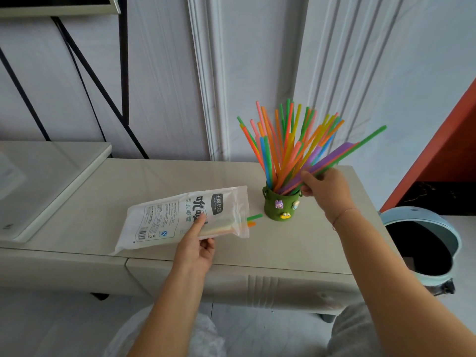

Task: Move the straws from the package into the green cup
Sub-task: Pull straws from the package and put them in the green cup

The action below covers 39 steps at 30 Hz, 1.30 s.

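A green cup (282, 206) with small stickers stands on the beige cabinet top (296, 243). Several coloured straws (286, 143) fan out of it. My right hand (325, 189) grips a small bunch of purple and green straws (342, 153) whose lower ends sit at the cup's rim. To the left lies the white plastic straw package (180, 217), pinned at its near edge by my left hand (197, 243). A green and an orange straw tip (253, 220) poke out of the package's open end toward the cup.
A pale blue bin (422, 243) with a dark opening stands at the right of the cabinet. A glass-topped unit (49, 181) sits at the left. The white wall and black stand legs (103, 91) rise behind.
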### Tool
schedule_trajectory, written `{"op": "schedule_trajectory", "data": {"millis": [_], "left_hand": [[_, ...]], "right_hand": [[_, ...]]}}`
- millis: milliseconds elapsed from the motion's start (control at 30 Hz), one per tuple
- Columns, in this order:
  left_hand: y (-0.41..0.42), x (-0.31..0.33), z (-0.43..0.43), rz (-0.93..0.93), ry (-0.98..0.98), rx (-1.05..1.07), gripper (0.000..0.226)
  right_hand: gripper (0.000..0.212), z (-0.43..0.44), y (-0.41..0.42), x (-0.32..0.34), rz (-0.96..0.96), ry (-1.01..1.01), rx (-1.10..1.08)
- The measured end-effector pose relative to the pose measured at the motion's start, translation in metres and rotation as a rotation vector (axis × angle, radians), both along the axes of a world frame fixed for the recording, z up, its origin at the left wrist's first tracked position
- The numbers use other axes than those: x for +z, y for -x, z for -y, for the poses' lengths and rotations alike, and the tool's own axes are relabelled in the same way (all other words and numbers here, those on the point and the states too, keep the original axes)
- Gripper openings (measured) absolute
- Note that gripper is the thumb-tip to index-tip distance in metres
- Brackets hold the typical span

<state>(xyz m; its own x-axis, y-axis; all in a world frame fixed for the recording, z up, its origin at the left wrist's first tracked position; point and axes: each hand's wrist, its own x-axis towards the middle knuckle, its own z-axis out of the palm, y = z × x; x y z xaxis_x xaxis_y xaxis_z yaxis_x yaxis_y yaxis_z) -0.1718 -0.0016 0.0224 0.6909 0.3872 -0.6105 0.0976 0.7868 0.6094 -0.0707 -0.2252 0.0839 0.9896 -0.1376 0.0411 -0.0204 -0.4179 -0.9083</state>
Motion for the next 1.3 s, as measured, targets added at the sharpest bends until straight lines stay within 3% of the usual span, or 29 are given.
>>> {"op": "schedule_trajectory", "data": {"millis": [267,500,633,733,867,1000,1167,1300], "left_hand": [[0.001,0.001,0.0,0.016,-0.007,0.002,0.012],[0.001,0.002,-0.001,0.012,0.002,0.004,0.013],[0.002,0.002,-0.001,0.024,-0.002,0.001,0.014],[0.003,0.005,0.001,0.061,-0.041,0.013,0.015],[0.006,0.012,0.004,0.156,-0.235,0.045,0.023],[0.011,0.026,0.012,0.239,-0.515,0.029,0.027],[0.016,0.035,0.017,0.27,-0.651,-0.012,0.018],[0.017,0.036,0.016,0.278,-0.671,-0.02,0.016]], "right_hand": [[0.023,-0.014,0.0,-0.014,-0.043,0.129,-0.012],[0.023,-0.004,0.006,-0.016,-0.033,0.069,0.001],[0.031,0.001,0.02,-0.017,-0.079,-0.065,0.027],[0.024,0.002,0.032,-0.022,-0.213,-0.171,0.021],[0.013,-0.014,0.051,-0.04,-0.557,-0.682,0.071],[0.03,-0.042,0.06,-0.056,-0.846,-1.084,0.141],[0.026,-0.065,0.062,-0.063,-0.915,-1.117,0.157],[0.013,-0.066,0.066,-0.061,-0.874,-0.935,0.179]]}}
